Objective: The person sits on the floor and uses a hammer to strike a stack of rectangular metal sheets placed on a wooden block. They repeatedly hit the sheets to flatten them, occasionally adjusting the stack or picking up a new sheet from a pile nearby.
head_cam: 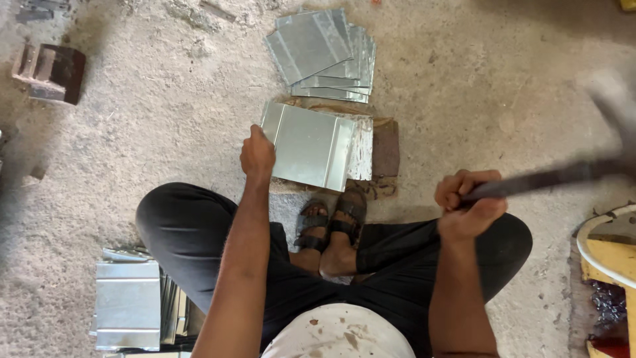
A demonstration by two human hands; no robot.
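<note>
I sit on a concrete floor with legs folded, sandalled feet together. My left hand (257, 154) grips the left edge of a bright sheet-metal panel (311, 146) with folded edges. The panel lies on a rusty metal block (385, 147) in front of my feet. My right hand (468, 197) is shut on the dark handle of a hammer (550, 177). The hammer is raised out to the right, and its head is a motion blur near the frame's right edge.
A fanned stack of similar metal panels (324, 54) lies beyond the block. Another pile of folded panels (129, 301) sits by my left knee. A brick-like block (50, 71) is at the far left. A yellow and white object (609, 255) stands at the right.
</note>
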